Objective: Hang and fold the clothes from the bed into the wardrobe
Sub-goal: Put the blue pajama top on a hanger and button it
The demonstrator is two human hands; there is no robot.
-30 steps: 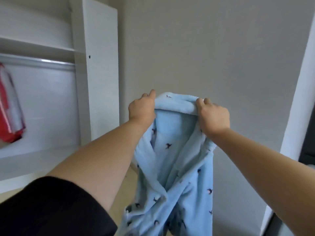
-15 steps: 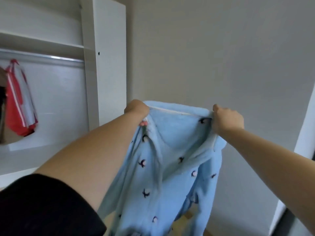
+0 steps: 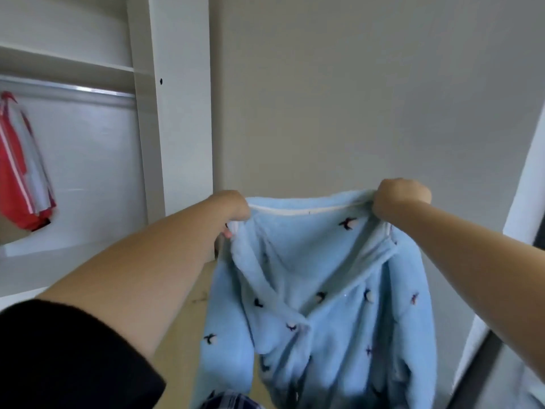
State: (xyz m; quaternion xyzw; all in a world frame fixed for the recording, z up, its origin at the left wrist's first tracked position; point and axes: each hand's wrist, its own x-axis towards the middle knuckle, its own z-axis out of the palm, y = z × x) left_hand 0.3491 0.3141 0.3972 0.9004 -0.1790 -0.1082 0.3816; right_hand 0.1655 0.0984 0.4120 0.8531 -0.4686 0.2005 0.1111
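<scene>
A light blue fleece top [image 3: 318,290] with small dark bird prints hangs spread in front of me. My left hand [image 3: 233,206] grips its left shoulder at the collar, and my right hand [image 3: 401,197] grips the right shoulder. The white-piped collar edge is stretched taut between the two hands. The open white wardrobe [image 3: 174,113] stands to the left, with a metal hanging rail [image 3: 73,91] under a shelf. The garment's lower part runs out of view at the bottom.
A red and white garment [image 3: 23,172] hangs from the rail at the far left. A grey wall [image 3: 354,98] fills the background. A white door frame [image 3: 528,172] rises at the right. Pale wooden floor [image 3: 182,335] shows below, with dark checked fabric [image 3: 230,401] at the bottom edge.
My hands have moved apart, pulling the blue top's collar wide and taut. The garment now hangs open and flat, where before it was bunched between close hands.
</scene>
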